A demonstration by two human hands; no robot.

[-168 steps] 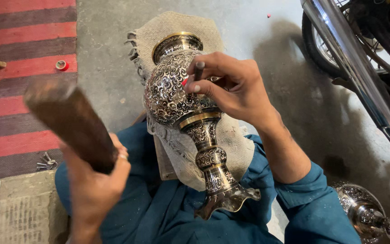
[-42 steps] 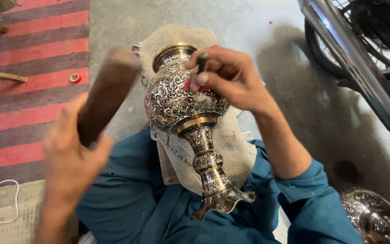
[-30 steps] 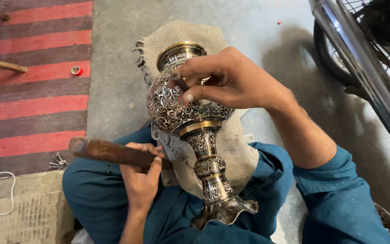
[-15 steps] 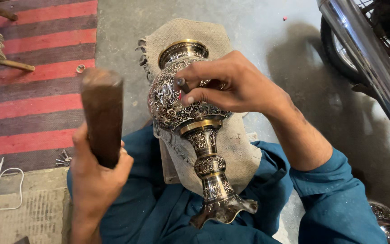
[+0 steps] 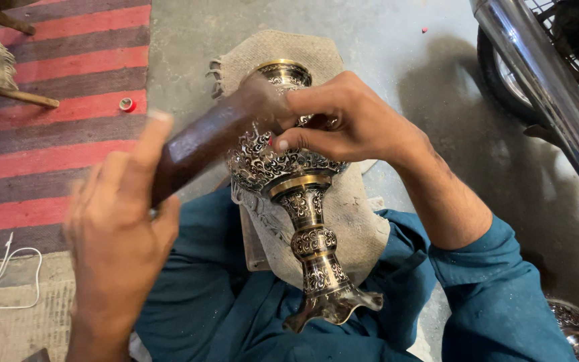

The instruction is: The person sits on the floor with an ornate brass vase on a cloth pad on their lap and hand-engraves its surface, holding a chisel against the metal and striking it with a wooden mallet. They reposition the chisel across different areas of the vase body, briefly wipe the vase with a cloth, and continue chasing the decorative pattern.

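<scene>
Head view: 1 person sits over an ornate metal vase [image 5: 289, 181] that lies across the lap, mouth far, flared foot near.
Vase: silver-and-dark scrollwork on a round body, gold bands at the rim and neck, a knobbed stem down to a wavy foot; it rests on a beige burlap cloth [image 5: 343, 221].
Left hand [image 5: 118, 234]: near left, blurred, fingers wrapped tight around the lower end of a dark wooden mallet [image 5: 216, 137].
Mallet: slants up and right from that fist; its far end sits at the vase's upper body, just beside the other hand's fingers. Contact cannot be told.
Right hand [image 5: 346, 124]: lies over the vase's body, thumb and fingers pressed together; something small and red shows under them, too hidden to name.
Clothing: teal sleeves and lap [image 5: 236, 315] under the cloth.
Left side: red and grey striped rug [image 5: 55, 141] with a small round ring [image 5: 126, 104] on it; a white cord [image 5: 8, 281] near the edge.
Far right: chrome pipe [image 5: 544, 87] and wheel of a motorcycle on the grey concrete floor [image 5: 397, 40].
Near right corner: part of another patterned metal piece [image 5: 577, 328].
</scene>
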